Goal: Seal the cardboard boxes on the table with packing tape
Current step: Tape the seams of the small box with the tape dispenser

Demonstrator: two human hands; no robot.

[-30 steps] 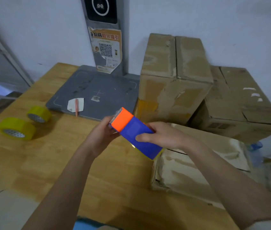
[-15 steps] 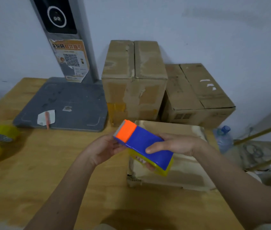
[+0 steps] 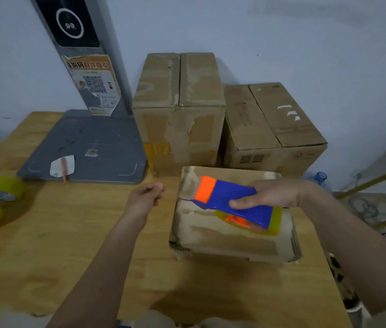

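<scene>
Over a low flat brown cardboard box on the wooden bench: right hand gripping blue-and-orange plastic tape dispenser with yellowish packing tape; left hand loosely curled, holding nothing; likely about to lay tape, calling for a press onto the seam; pale wall behind.
</scene>
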